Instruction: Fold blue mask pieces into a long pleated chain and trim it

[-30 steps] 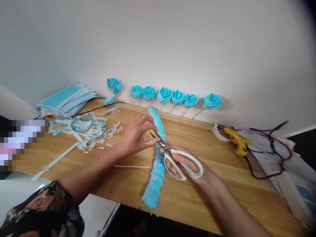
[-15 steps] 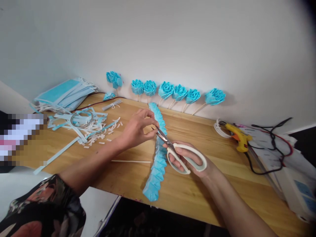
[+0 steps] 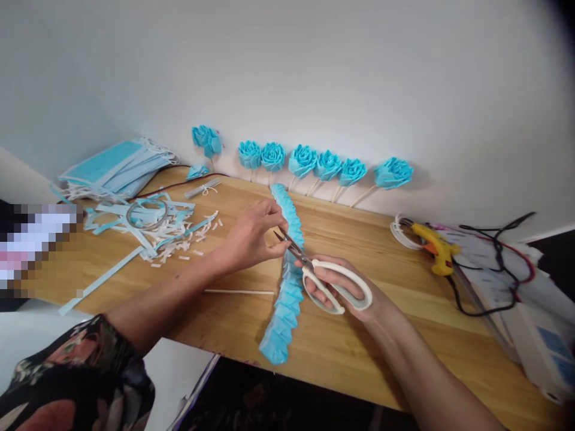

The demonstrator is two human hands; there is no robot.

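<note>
My right hand (image 3: 341, 281) grips a pair of scissors (image 3: 340, 276) by its cream handles, fingers through the loops. The dark blades point up and left, slightly parted. At their tips my left hand (image 3: 256, 236) has its thumb and forefinger curled round the blades in a pinch; whatever lies between those fingertips is too small to make out. Beneath both hands a long pleated blue strip (image 3: 281, 320) runs from the table's front edge toward the back, partly covered by fingers and blades. A thin pale stick (image 3: 238, 292) lies to its left.
Several blue fabric roses (image 3: 303, 160) on sticks lean along the wall. Back left are stacked face masks (image 3: 105, 170), with cut scraps (image 3: 173, 230) and a wire coil (image 3: 147, 214) before them. A yellow glue gun (image 3: 438, 251), cables and a power strip (image 3: 545, 353) occupy the right.
The scissor blades have parted a little, and the tips reach slightly further left between the left thumb and forefinger. The strip and the roses stay where they were.
</note>
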